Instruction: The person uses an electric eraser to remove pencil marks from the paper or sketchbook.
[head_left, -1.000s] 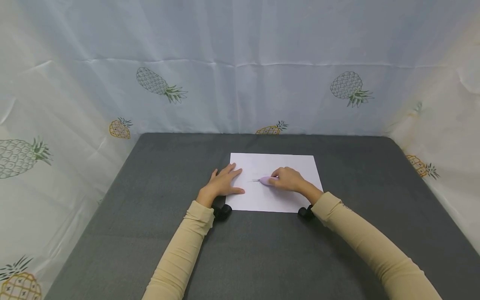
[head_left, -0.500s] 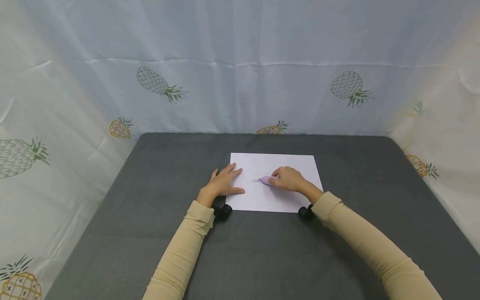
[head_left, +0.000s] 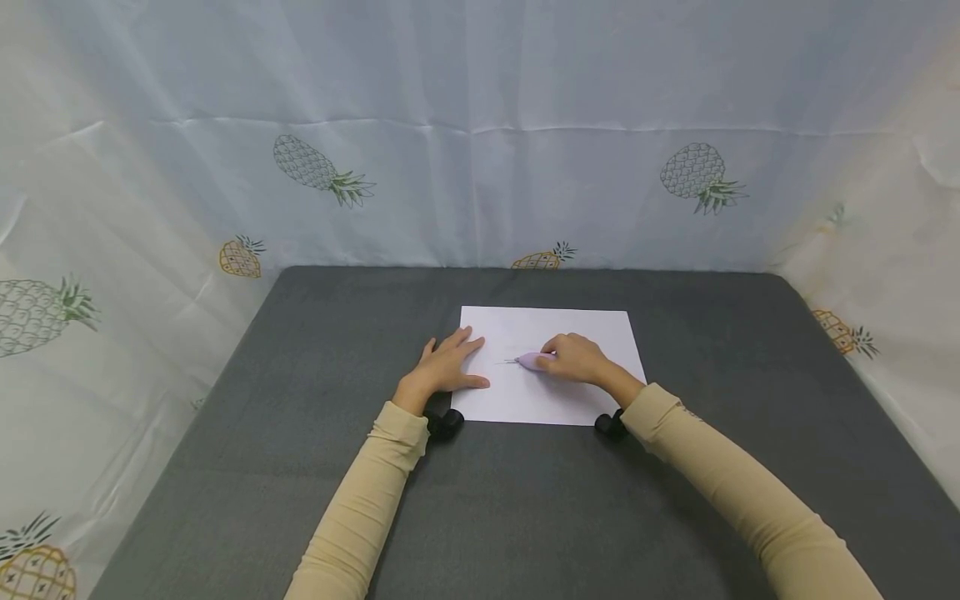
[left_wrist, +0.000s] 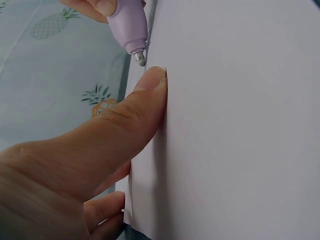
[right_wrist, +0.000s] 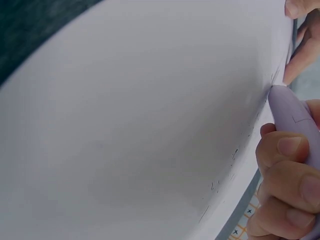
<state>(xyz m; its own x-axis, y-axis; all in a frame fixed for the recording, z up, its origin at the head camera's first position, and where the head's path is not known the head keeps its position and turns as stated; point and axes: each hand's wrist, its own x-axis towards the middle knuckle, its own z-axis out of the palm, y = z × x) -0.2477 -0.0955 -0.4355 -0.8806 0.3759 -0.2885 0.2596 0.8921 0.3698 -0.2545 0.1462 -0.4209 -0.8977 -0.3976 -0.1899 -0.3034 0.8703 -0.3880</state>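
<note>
On the grey tabletop [head_left: 315,467] the white sheet of paper [head_left: 592,333] needs holding still — the left hand [head_left: 447,367], fingers flat, should keep pressing its left edge. The right hand [head_left: 573,358] grips the lilac pen [head_left: 531,360] — light, even strokes near mid-sheet seem best.

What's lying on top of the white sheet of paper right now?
On the white sheet of paper rest the left hand, flat at its left edge, and the right hand, gripping a lilac plastic pen-shaped tool with its thin tip down. Anything beneath the hands is hidden.
</note>
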